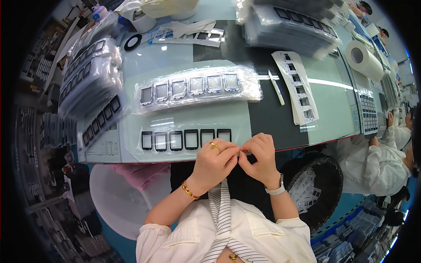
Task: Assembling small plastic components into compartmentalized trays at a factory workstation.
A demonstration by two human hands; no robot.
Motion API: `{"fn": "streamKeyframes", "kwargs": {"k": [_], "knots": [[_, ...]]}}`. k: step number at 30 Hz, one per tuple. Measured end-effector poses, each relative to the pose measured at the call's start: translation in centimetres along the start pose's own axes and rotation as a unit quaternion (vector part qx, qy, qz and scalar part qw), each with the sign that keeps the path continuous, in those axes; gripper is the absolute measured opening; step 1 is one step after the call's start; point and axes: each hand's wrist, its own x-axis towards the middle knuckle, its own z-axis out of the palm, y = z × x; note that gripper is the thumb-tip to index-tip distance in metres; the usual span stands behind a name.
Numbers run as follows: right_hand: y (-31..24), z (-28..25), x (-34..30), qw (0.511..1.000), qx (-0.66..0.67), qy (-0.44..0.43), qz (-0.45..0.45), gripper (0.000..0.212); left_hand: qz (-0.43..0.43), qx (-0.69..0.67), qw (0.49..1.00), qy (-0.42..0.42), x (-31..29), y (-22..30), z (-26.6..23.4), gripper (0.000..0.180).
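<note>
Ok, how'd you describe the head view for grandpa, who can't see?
A person's left hand and right hand pinch close together at the near edge of a table. Six black frames lie in a row on it, with a clear plastic pack behind.

The place is looking like a factory workshop: frames [191,130] are lying in a row on a worktable [335,116], bagged stacks [90,83] are crowding its edges, a bin [332,182] is holding scraps [307,193], and a co-worker [372,168] is occupying the next place.
</note>
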Motion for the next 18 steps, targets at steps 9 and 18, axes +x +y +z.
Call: {"fn": "streamKeyframes", "kwargs": {"k": [9, 18], "knots": [[-0.23, -0.01, 0.11, 1.000, -0.014, -0.009, 0.012, 0.017, -0.012, 0.001, 1.000, 0.004, 0.07, -0.01, 0.17, 0.017], [-0.29, -0.05, 0.15, 1.000, -0.016, -0.014, 0.018, 0.016, -0.009, 0.004, 1.000, 0.007, 0.07, 0.07, 0.19, 0.017]]}}
